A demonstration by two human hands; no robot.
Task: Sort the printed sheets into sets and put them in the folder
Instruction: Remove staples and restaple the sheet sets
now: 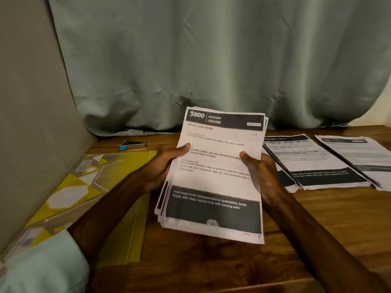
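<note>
Folder (118,166) first, at my far left: it lies flat on the table (317,218), its long axis running away from me and its near part under my left forearm. A small stapler (133,144) sits just beyond its far edge.

My left hand (167,163) grips the left edge of the stack of printed sheets (213,178), thumb on top and fingers curled beneath. I hold the stack clear of the table between both hands, tilted toward me, with its long axis pointing away and its top sheet headed "Kitchen". My right hand (260,172) pinches the right edge the same way, thumb pressed on the page.

Further right, two sorted piles lie side by side. The nearer pile (313,163) is just beside my right hand and the farther pile (359,157) is beyond it. I judge that dealing a sheet out suits my right hand, while the folder is my left hand's reach.
</note>
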